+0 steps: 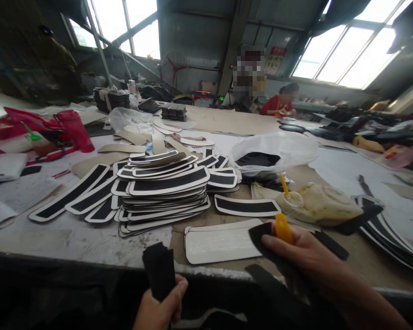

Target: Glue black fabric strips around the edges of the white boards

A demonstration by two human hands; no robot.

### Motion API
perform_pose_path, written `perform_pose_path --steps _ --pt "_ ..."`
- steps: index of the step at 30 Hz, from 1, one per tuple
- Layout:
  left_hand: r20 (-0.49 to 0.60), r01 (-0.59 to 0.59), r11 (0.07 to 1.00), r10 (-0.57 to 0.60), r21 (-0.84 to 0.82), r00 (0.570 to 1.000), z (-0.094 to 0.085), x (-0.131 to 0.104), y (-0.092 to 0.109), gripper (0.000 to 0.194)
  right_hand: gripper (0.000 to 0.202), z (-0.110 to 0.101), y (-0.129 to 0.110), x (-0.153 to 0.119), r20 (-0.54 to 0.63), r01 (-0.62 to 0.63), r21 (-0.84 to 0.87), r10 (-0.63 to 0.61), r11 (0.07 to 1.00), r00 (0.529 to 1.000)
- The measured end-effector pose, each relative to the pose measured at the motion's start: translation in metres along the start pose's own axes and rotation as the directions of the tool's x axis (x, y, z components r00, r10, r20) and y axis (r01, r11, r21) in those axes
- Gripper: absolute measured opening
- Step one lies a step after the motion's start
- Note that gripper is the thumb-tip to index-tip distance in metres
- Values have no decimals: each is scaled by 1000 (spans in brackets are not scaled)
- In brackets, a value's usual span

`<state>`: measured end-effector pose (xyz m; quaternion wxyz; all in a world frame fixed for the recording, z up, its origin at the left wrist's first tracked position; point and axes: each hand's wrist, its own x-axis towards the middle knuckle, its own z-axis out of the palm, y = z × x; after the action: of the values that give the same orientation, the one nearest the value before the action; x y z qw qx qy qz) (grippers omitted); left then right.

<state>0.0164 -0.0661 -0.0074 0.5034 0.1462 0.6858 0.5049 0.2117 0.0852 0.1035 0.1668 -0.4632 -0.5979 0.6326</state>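
My left hand (163,302) is closed round a small bundle of black strips (158,268), held upright just off the table's front edge. In my right hand (303,252), the thumb presses a black strip (261,236) against the fingers. A yellow handle (284,228) also sticks up from that hand; the rest of this tool is hidden. Beneath the strip's tip lies a pale, curved-edged panel (220,243) with a shiny surface, on top of at least one more. Behind it rests a white-bordered panel with a black centre (246,206).
A tall pile of black-and-white panels (168,183) stands left of centre. A yellowed plastic container (326,204) with a yellow stick in its mouth lies at right, near more stacked panels (395,233). A red bottle (75,130) stands at left. A person in red (275,105) sits far back.
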Motion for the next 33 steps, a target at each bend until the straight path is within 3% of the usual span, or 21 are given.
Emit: perform_pose_path --steps 2,4,9,12,18,27,33 --pt "-67 -37 999 37 -9 997 1 10 7 43 24 4 -6 11 183 95 -256 -48 962 982" --pt "-48 -65 998 66 26 997 5 20 15 42 19 17 -8 29 334 210 -413 -67 886 940" --pt "65 -70 988 62 136 996 11 41 31 39 14 49 -2 77 497 271 -543 44 795 867" --pt "114 -63 979 41 192 993 10 50 36 30 15 57 4 97 516 303 -617 82 726 853" --pt "141 1 963 -41 270 989 12 60 42 19 20 64 13 115 463 304 -728 114 614 879" --pt "168 26 941 -88 338 982 16 66 48 29 16 70 13 121 488 340 -738 112 583 866" --pt "112 26 927 -73 375 991 21 68 48 31 22 70 11 121 468 351 -783 114 513 876"
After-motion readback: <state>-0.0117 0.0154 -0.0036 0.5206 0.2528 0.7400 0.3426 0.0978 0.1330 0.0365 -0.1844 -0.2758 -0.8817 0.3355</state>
